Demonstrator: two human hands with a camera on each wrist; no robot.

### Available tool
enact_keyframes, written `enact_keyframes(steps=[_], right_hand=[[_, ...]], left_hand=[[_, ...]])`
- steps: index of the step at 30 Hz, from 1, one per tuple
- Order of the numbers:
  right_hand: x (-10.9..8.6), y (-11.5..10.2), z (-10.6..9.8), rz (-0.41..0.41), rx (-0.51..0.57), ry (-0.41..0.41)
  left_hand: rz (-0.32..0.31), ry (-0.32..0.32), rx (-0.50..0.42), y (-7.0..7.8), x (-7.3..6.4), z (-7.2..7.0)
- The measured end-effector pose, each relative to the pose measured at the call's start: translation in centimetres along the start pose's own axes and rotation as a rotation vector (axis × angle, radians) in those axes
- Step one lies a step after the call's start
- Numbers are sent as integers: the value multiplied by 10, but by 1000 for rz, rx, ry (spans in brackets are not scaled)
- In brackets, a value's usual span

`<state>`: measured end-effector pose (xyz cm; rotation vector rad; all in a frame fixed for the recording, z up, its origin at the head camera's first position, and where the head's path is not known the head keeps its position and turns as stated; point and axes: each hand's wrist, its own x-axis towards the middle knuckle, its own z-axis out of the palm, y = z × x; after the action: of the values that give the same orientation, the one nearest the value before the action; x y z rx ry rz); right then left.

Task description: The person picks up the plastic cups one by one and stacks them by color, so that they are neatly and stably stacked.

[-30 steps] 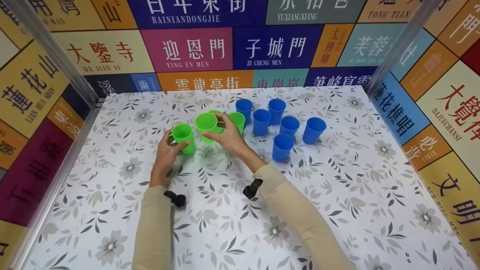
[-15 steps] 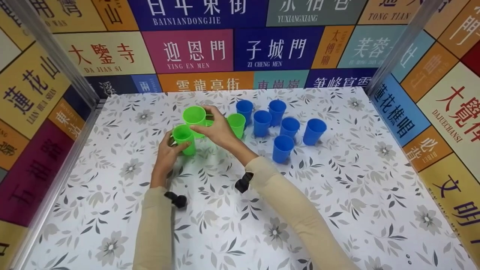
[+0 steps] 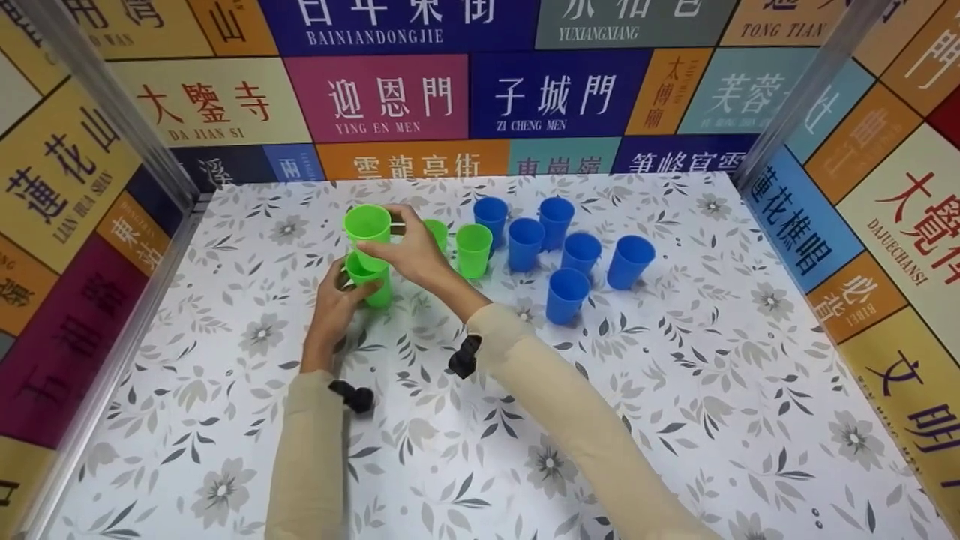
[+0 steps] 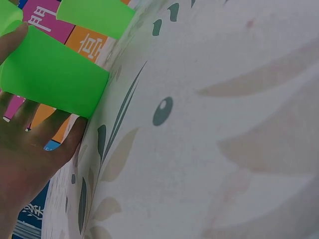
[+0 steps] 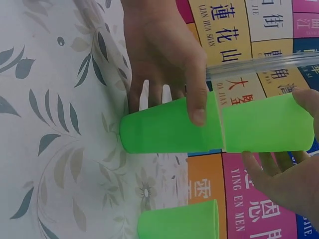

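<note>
Right fingers [image 3: 371,248] pinch a tapered green plastic cup [image 3: 367,223], now brought above the matching upright cup [image 3: 380,291] left fingers [image 3: 363,291] grip, aligning both.

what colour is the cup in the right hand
Bright green; the cup shows best in the right wrist view.

Green cups [image 5: 164,132] and blue cups [image 3: 525,246] look smooth plastic, the sleeves [image 3: 306,450] matt cloth.
</note>
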<state>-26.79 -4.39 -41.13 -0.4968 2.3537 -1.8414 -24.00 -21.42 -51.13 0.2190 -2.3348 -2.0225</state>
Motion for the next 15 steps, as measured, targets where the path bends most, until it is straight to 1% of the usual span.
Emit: enact_keyframes(steps=[8, 13, 15], right_hand=[[3, -1, 10, -21, -6, 0], [4, 5, 16, 16, -26, -14], [3, 8, 17, 24, -19, -20]], left_hand=[[12, -12, 11, -1, 0, -1], [4, -9, 18, -2, 2, -1], [5, -7, 21, -2, 2, -1]])
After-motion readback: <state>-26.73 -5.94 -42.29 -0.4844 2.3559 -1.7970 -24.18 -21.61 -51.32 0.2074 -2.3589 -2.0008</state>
